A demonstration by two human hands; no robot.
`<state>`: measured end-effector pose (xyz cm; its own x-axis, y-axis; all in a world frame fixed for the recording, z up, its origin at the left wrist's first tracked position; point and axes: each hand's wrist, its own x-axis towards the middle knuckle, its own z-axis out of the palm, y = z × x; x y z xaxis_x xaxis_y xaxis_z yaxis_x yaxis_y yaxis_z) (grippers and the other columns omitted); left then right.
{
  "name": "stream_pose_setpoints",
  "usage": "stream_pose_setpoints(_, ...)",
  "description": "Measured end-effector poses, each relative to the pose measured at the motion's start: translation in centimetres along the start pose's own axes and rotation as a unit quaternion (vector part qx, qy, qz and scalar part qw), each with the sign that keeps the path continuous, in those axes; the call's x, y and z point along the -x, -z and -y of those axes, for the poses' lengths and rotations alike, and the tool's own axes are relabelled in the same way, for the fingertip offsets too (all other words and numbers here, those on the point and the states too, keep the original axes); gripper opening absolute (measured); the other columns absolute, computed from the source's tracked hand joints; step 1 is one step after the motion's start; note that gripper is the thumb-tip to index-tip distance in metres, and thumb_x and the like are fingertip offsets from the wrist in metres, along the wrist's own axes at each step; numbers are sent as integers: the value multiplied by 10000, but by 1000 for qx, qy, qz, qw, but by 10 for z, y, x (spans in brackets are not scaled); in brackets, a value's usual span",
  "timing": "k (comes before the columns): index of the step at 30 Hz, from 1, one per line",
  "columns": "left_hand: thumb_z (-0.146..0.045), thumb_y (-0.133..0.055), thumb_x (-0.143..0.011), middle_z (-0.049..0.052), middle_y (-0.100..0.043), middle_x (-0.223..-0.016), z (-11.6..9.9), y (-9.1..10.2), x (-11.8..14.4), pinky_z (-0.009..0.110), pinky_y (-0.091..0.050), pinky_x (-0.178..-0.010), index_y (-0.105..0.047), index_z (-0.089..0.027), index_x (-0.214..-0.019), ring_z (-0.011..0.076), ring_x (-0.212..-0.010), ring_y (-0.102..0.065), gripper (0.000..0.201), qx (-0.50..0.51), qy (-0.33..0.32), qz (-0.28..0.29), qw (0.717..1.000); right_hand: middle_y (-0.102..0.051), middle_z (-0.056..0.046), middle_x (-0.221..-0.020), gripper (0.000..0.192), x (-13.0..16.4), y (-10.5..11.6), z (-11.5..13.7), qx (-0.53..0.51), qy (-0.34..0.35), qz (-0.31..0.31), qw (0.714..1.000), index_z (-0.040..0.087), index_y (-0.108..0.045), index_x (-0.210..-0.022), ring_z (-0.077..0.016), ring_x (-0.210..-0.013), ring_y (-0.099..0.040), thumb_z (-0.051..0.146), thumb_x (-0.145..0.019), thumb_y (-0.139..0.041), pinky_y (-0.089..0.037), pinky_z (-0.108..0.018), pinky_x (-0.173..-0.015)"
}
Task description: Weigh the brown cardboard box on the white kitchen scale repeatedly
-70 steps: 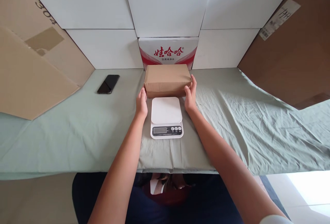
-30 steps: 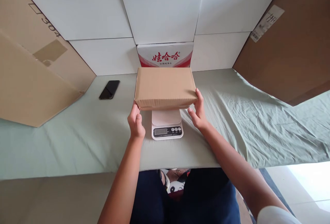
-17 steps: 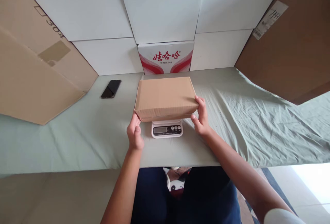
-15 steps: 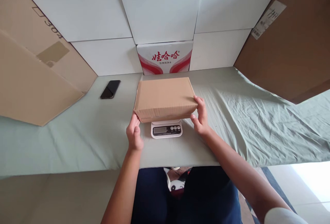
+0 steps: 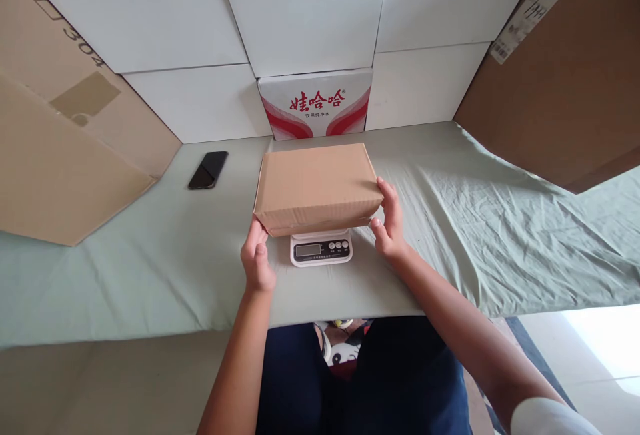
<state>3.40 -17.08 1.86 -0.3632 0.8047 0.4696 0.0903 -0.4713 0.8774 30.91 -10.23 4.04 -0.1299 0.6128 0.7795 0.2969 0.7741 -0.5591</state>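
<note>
A: Where's the box [image 5: 317,185]?

B: Flat on the scale [image 5: 321,249], covering its plate. Only the display strip shows in front.

A: Hands?

B: Left hand [image 5: 257,263] at the near left corner, fingers curled up against the box edge. Right hand [image 5: 389,220] on the right end, fingers spread along the side, thumb at the near corner.

A: Gripping?

B: Touching both ends; can't tell how firmly.

A: Anything else?

B: Phone [image 5: 208,169] far left on the green cloth [image 5: 465,221], red-white carton [image 5: 316,104] just behind the box.
</note>
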Motion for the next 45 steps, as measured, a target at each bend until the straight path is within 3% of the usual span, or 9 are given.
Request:
stream_pose_setpoints(10,-743,-525,-931,153,-546,-1624,-9,-4,-4,478,-412,-1248,-580,-223,-1546,371,-1552,-455,808,17,-13,-25,999,-507,-121,-1546,699,4,0,5,15,-47,-16,999,372,-305,-1647,-363,-1358,-563,678,-1023,-375,-558,-576,-1015)
stream_pose_setpoints(13,-761,-517,-923,159,-587,-1583,-7,-3,-5,473,-441,-1223,-619,-217,-1504,368,-1512,-511,803,12,12,-30,999,-538,-128,-1523,680,2,1,6,22,-41,-4,999,357,-343,-1633,-369,-1360,-562,668,-1029,-363,-566,-569,-996)
stream_pose_setpoints(20,-722,-514,-947,195,-718,-1371,-3,0,-1,475,-549,-1079,-661,-159,-1422,387,-1389,-620,751,-3,52,24,998,-524,-118,-1542,637,2,1,11,-2,-45,1,999,360,-389,-1612,-367,-1408,-545,644,-1042,-367,-563,-576,-1046)
stream_pose_setpoints(23,-715,-492,-961,186,-715,-1374,-10,-4,-20,473,-527,-1107,-661,-161,-1413,377,-1388,-618,734,-8,19,51,998,-481,-95,-1601,650,-7,2,16,-20,-57,-26,998,375,-358,-1620,-365,-1461,-511,664,-1037,-355,-534,-589,-1115)
stream_pose_setpoints(27,-764,-487,-952,160,-701,-1404,-13,-16,-78,459,-496,-1153,-671,-187,-1383,356,-1417,-596,743,-6,-34,62,998,-477,-76,-1588,629,-46,0,5,-60,-63,-51,995,394,-365,-1567,-363,-1421,-556,687,-1011,-373,-541,-596,-1110)
stream_pose_setpoints(32,-815,-545,-905,159,-705,-1412,27,-39,-131,463,-448,-1213,-713,-202,-1312,342,-1436,-591,754,39,23,45,998,-469,-90,-1587,665,-92,-28,-42,-50,-84,-65,993,354,-377,-1529,-351,-1492,-475,729,-981,-333,-428,-605,-1227)
stream_pose_setpoints(38,-920,-639,-736,183,-672,-1476,83,-46,-125,491,-418,-1247,-733,-196,-1273,370,-1486,-545,906,82,118,-2,990,-418,-115,-1654,781,-77,-55,-85,-58,-122,-35,990,287,-340,-1572,-336,-1538,-422,745,-944,-420,-352,-585,-1295)
stream_pose_setpoints(42,-912,-633,-754,185,-660,-1495,91,-44,-125,512,-404,-1255,-722,-192,-1310,372,-1483,-548,915,85,131,-7,988,-295,-97,-1749,865,-67,-56,-90,-49,-116,-18,992,280,-242,-1649,-307,-1647,-268,763,-954,-420,-239,-558,-1365)
stream_pose_setpoints(45,-927,-597,-767,204,-664,-1482,91,-43,-127,520,-413,-1247,-712,-172,-1335,379,-1471,-560,951,74,142,-4,987,-264,-93,-1773,900,-66,-56,-92,-53,-130,-13,990,289,-233,-1662,-313,-1661,-241,793,-945,-437,-188,-580,-1377)
